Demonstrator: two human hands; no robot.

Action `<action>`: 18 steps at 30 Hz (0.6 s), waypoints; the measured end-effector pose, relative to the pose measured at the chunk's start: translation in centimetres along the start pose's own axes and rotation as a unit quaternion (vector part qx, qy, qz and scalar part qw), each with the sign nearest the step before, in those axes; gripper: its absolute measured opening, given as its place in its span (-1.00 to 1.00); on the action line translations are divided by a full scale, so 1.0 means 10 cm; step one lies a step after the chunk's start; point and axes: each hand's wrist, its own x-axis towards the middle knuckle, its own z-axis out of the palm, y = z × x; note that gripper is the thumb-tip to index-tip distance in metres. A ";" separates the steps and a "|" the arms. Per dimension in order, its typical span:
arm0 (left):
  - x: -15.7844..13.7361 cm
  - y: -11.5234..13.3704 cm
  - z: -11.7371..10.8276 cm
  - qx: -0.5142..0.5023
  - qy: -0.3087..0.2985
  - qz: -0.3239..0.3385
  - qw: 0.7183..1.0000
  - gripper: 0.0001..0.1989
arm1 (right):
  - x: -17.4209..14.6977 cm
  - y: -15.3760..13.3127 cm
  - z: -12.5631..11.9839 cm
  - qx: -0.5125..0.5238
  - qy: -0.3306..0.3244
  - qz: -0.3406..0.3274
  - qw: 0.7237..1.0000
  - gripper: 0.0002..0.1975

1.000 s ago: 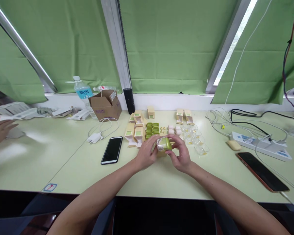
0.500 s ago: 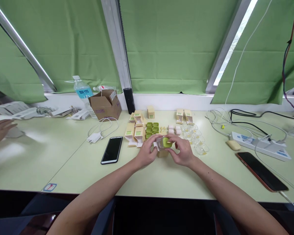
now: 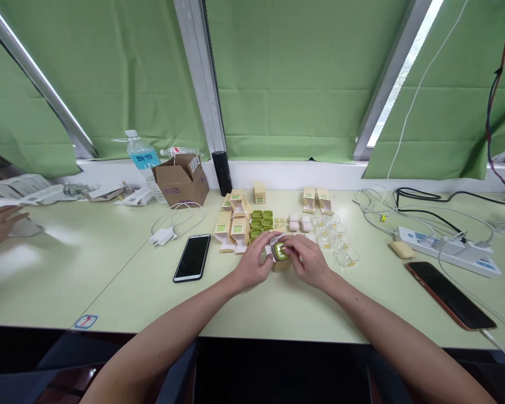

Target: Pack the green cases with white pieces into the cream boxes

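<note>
Between my hands is a small rounded-square green piece (image 3: 281,252), seen from above with its top glossy. My left hand (image 3: 252,265) grips its left side, thumb and fingers curved round it. From the right, my right hand (image 3: 308,259) pinches the piece with thumb and fingertips. Directly beneath it shows the front of a small tan carton (image 3: 282,266), mostly covered. Behind my left hand stand several tan cartons with windows (image 3: 239,230) and rows of green square cups (image 3: 256,223). Tiny gold pieces (image 3: 279,223), pale pink blocks (image 3: 293,223) and clear plastic containers (image 3: 347,256) lie beyond my right hand.
A phone (image 3: 192,258) and a white charger (image 3: 163,236) lie to the left, near a brown box (image 3: 182,180) and a black cylinder (image 3: 221,173). Rightward are a power strip (image 3: 448,251), cables and another phone (image 3: 450,294). Another person's hand (image 3: 0,225) rests far left.
The green piece has moved slightly down and left, onto the carton's opening, and its top now faces up. My right hand's fingers have closed in over it.
</note>
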 end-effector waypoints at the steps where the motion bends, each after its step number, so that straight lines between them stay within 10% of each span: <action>1: 0.00 0.00 0.00 0.000 -0.002 0.002 1.000 -0.37 | 0.00 0.00 0.01 0.000 0.006 0.012 1.000 -0.83; 18: 0.04 0.02 -0.05 -0.031 -0.008 -0.002 0.999 -0.36 | -0.02 0.01 0.08 0.073 -0.019 0.164 0.984 -0.85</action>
